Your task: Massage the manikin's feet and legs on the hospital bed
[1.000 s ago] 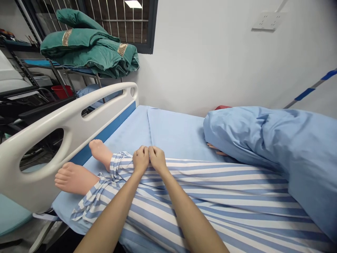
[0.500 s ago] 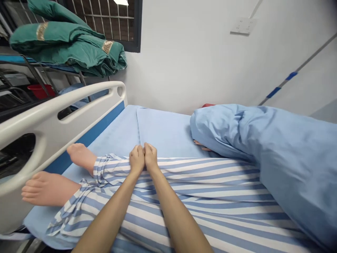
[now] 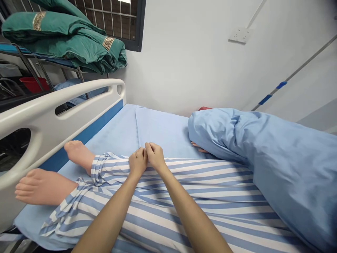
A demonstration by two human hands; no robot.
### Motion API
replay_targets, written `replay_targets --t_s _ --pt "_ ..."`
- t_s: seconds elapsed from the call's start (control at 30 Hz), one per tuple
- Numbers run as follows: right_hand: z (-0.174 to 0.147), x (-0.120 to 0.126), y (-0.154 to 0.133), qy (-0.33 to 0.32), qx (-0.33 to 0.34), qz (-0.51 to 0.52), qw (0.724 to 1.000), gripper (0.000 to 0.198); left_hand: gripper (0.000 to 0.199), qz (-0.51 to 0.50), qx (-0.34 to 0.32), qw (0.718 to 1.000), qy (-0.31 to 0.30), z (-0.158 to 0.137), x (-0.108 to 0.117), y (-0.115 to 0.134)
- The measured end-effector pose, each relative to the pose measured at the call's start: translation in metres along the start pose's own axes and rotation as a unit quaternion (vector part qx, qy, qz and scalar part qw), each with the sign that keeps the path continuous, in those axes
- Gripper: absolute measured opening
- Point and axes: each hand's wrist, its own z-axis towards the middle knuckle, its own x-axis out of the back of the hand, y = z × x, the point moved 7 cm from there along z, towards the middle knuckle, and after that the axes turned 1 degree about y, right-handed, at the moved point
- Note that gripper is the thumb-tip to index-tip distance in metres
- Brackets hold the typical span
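A: Nearest first: why stretch the forearms (image 3: 105, 221) that way?
B: Presumably to reach across from the near side of the bed (image 3: 163, 130); see both cut off at the bottom

A: And the hands?
B: Set together, touching or nearly so: left hand (image 3: 138, 162) and right hand (image 3: 156, 157), curled in on the far leg of the striped trousers (image 3: 213, 186), right beneath; cannot tell clamping on cloth from mere resting, with fingertips tucked out of sight

A: Left of the hands?
B: See bare feet (image 3: 43, 188), poking from the cuffs toward the board (image 3: 81, 121), likely fitted there to close off the bed's end

A: Right of the hands?
B: Find the quilt (image 3: 263, 154), probably pushed aside to leave the legs uncovered; make out only a few fingers (image 3: 202, 150) under its edge

A: Farthest beyond?
B: Notice a red thing (image 3: 204, 108), too hidden behind the quilt to name, and, far left, a green bundle (image 3: 76, 45), cropped at the top
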Motion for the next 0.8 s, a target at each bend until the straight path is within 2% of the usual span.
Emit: replay_targets --t_s 0.13,0.27,0.37,0.47,0.53,0.63,0.7,0.8 --pt "-0.006 0.004 0.021 0.029 -0.021 0.01 0.999 0.038 0.027 0.046 -0.017 0.999 0.01 -0.004 -0.002 0.004" --pt "-0.008 0.003 0.031 0.045 -0.03 0.05 0.997 0.038 0.027 0.008 0.005 1.0 0.012 0.001 0.004 0.008" --pt "-0.005 0.008 0.033 0.06 -0.046 0.091 0.993 0.038 0.032 -0.122 0.031 0.992 0.018 0.008 0.009 0.019" --pt "-0.002 0.012 0.035 0.069 -0.059 0.115 0.989 0.037 0.033 -0.289 0.063 0.955 0.036 0.012 0.006 0.032" --pt "-0.001 0.015 0.037 0.077 -0.069 0.124 0.987 0.037 0.031 -0.338 0.1 0.934 0.051 0.01 -0.002 0.034" --pt "-0.001 0.016 0.041 0.092 -0.082 0.155 0.98 0.037 0.031 -0.289 0.109 0.949 0.062 0.005 -0.014 0.031" --pt "-0.002 0.015 0.042 0.094 -0.083 0.172 0.977 0.036 0.032 -0.245 0.086 0.964 0.051 0.002 -0.018 0.03" --pt "-0.003 0.013 0.042 0.093 -0.079 0.175 0.977 0.036 0.033 -0.223 0.063 0.972 0.043 0.001 -0.019 0.028"
